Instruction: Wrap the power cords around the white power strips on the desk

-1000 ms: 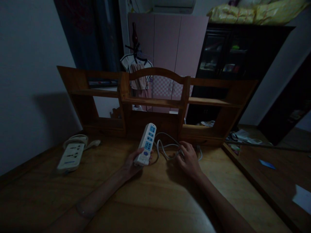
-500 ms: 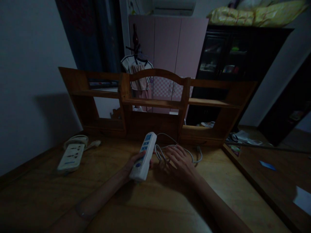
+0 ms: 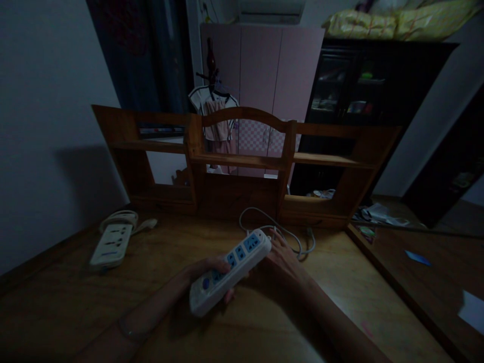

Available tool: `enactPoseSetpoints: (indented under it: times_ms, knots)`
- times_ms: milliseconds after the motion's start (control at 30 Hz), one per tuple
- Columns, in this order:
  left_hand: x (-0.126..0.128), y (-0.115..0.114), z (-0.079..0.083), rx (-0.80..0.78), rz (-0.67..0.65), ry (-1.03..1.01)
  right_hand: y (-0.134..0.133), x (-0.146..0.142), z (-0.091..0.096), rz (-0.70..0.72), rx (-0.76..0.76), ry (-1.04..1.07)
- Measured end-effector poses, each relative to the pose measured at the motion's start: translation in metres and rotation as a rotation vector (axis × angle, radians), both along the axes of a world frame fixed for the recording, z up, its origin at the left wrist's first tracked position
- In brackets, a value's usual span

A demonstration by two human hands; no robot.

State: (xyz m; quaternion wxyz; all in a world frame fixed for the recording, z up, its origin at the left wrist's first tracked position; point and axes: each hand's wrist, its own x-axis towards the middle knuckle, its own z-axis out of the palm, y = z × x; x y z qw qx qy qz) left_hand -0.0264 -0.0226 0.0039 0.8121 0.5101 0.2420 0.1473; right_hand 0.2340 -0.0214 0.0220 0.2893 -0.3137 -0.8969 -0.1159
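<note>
My left hand [image 3: 212, 272] is closed around a white power strip [image 3: 238, 272] with blue socket faces, its thumb lying over the sockets. The strip is tilted, its far end pointing up and to the right, above the wooden desk. My right hand [image 3: 285, 259] is at that far end, fingers curled at the grey-white power cord [image 3: 260, 210] where it meets the strip; the strip hides some fingertips. Behind the hands the cord lies in loops, with its plug [image 3: 310, 232] at the right.
A second white power strip [image 3: 111, 245] with a coiled cord rests at the desk's left. A wooden shelf unit [image 3: 242, 161] stands along the back edge. On the right, a lower brown surface [image 3: 408, 287] holds a blue card [image 3: 417, 257] and white paper [image 3: 472, 310].
My left hand has turned the power strip clockwise and brought it nearer, its far end swinging right. My right hand has gone from spread above the cord to curled at the strip's end.
</note>
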Motion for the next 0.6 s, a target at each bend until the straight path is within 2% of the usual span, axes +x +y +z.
enactPoseSetpoints:
  times_ms: [133, 233, 333, 467, 533, 600]
  knots:
    - [0.002, 0.002, -0.002, -0.017, -0.053, -0.098, -0.002, 0.001, 0.004, -0.07, -0.051, -0.045]
    - [0.005, 0.006, -0.005, -0.016, 0.026, -0.197, -0.002, 0.007, 0.004, -0.211, -0.14, 0.134]
    - [0.006, 0.011, -0.008, -0.041, 0.134, -0.243, 0.006, 0.024, 0.002, -0.285, -0.307, 0.546]
    - [0.006, 0.016, -0.01, -0.006, 0.143, -0.343, 0.029, 0.059, -0.005, -0.171, -0.56, 1.259]
    - [0.008, 0.016, -0.009, 0.032, 0.142, -0.372, 0.042, 0.076, -0.012, -0.152, -0.592, 1.51]
    - [0.009, 0.014, -0.006, 0.035, 0.149, -0.36, 0.053, 0.088, -0.02, -0.181, -0.551, 1.643]
